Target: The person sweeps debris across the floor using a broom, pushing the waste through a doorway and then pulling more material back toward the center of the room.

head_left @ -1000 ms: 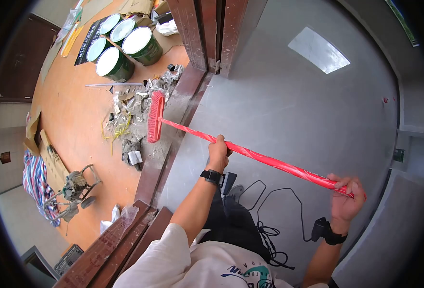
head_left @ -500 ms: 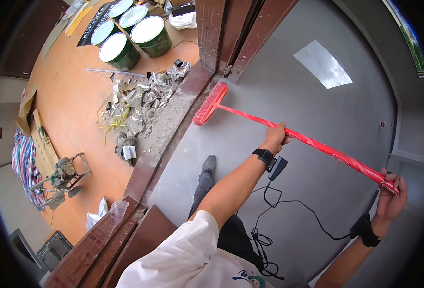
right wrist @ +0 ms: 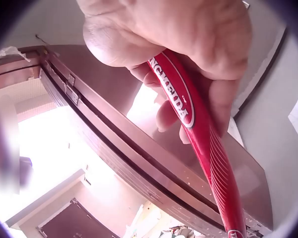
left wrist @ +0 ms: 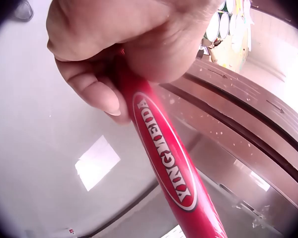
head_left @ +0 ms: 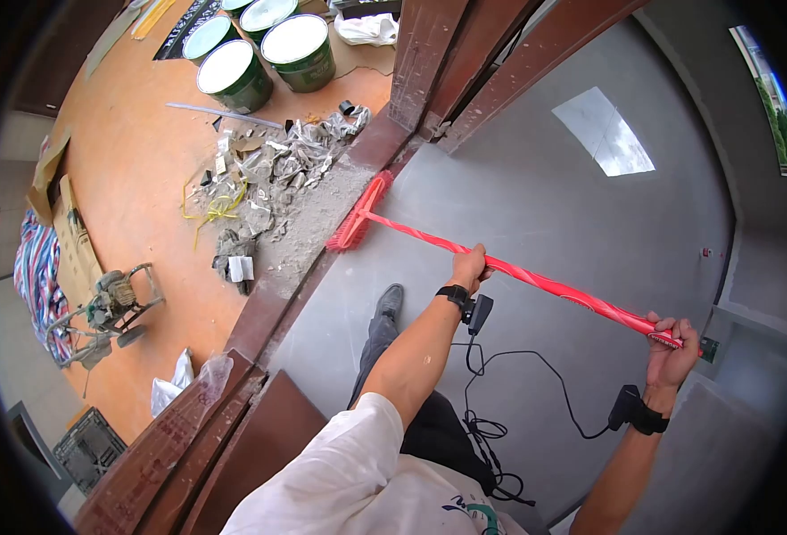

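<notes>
Both hands, left [head_left: 471, 266] and right [head_left: 674, 357], grip red broom [head_left: 531, 278] (label's [right wrist: 174, 89] start hidden in right-wrist view).

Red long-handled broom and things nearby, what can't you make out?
- Right wrist: start of the white lettering, hidden by the right hand.
- Left wrist: where the red handle ends, cut off by the bottom edge.
- Head view: rearmost pale-topped green bucket, cut off by the top edge.

The head view looks forward and down from above the left fingers [left wrist: 97, 92] and right fingers [right wrist: 221, 101], each wrist view faces its own fingers from very near, and all share the gripped handle [head_left: 572, 292] and brown frame [head_left: 427, 58].
</notes>
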Tool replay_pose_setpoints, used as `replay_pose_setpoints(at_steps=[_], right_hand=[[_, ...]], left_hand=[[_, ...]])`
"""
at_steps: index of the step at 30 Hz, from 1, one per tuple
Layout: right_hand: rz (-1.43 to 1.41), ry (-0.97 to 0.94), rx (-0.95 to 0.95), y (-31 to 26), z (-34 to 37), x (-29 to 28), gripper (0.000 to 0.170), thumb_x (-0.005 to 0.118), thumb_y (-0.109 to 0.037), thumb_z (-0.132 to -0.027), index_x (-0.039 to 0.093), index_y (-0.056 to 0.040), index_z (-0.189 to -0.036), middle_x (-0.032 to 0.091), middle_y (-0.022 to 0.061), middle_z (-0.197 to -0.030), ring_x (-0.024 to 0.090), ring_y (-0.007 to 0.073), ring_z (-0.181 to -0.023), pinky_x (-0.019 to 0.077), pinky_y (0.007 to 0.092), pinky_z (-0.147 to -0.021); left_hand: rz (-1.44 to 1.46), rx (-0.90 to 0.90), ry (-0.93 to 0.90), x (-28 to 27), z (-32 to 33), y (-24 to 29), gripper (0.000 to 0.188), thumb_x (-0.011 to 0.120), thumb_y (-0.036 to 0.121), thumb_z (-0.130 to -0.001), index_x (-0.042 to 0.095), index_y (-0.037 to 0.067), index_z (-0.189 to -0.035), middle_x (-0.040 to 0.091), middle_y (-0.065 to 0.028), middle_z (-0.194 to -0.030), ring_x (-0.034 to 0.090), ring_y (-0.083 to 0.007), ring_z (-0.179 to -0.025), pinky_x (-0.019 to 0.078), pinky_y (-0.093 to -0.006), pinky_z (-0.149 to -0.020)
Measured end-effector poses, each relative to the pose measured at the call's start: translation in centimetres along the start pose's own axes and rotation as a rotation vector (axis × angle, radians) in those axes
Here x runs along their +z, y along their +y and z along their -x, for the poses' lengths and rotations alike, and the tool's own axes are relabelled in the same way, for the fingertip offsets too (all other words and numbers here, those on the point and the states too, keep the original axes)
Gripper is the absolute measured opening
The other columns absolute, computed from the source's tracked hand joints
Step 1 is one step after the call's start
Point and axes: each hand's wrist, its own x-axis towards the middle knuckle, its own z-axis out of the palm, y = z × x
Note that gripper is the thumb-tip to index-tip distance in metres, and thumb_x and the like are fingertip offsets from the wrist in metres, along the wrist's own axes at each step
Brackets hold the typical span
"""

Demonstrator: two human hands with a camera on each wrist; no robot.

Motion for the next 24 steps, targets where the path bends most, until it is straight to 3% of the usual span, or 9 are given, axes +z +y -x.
replay_pose_setpoints(at_steps=[1,13,15,20,24], right_hand=[[-0.033,0.083,0.047,0.8,1.0,-1.3,0.022,0.042,-0.02,-0.085,0.039,-0.0092,-0.065,0.058,0.0143,-0.067,0.062,0.0328,-0.081,0.0497,0.0406,-0.076],[-0.189,0.182,0.068,8.0,15.0,-10.6,0.021,0.042,-0.019,-0.083,0.041,-0.0078,-0.066,0.061,0.0179,-0.07,0.062,0.0349,-0.077,0.0478,0.0449,-0.079],[-0.17,0.14,0.046,8.7,17.4,-11.1,0.021,0.042,-0.019,-0.083,0.041,-0.0069,-0.066,0.061,0.0189,-0.071,0.062,0.0351,-0.077,0.0473,0.045,-0.08],[-0.122,0.038,-0.068,5.9,20.5,-12.4,0.022,0.04,-0.017,-0.084,0.042,-0.0049,-0.066,0.062,0.0222,-0.074,0.062,0.0355,-0.078,0.0461,0.0451,-0.082],[-0.119,-0.075,-0.177,1.9,20.7,-13.7,0.024,0.039,-0.017,-0.086,0.042,-0.0066,-0.065,0.059,0.0181,-0.071,0.061,0.0318,-0.08,0.0449,0.0469,-0.086]], left_hand=[[-0.001,-0.001,-0.003,-0.7,0.5,-0.5,0.019,0.051,0.015,-0.081,0.05,-0.002,-0.074,0.056,-0.0099,-0.062,0.055,-0.0161,-0.046,0.0448,-0.0248,-0.037],[-0.305,0.02,0.141,-8.5,5.3,-9.8,0.02,0.053,0.015,-0.08,0.051,-0.003,-0.071,0.055,-0.0101,-0.061,0.056,-0.0177,-0.046,0.0464,-0.0272,-0.039],[-0.341,0.007,0.062,-10.7,6.3,-10.2,0.02,0.054,0.015,-0.08,0.052,-0.002,-0.071,0.056,-0.0097,-0.06,0.056,-0.0175,-0.047,0.0465,-0.0273,-0.04],[-0.354,0.031,0.018,-9.8,9.5,-12.0,0.022,0.053,0.02,-0.082,0.053,0.001,-0.07,0.056,-0.0079,-0.059,0.053,-0.0155,-0.045,0.0463,-0.0249,-0.043],[-0.259,0.077,-0.038,-6.7,12.7,-12.0,0.022,0.053,0.021,-0.083,0.053,0.002,-0.072,0.055,-0.0065,-0.06,0.053,-0.0149,-0.046,0.047,-0.025,-0.044]])
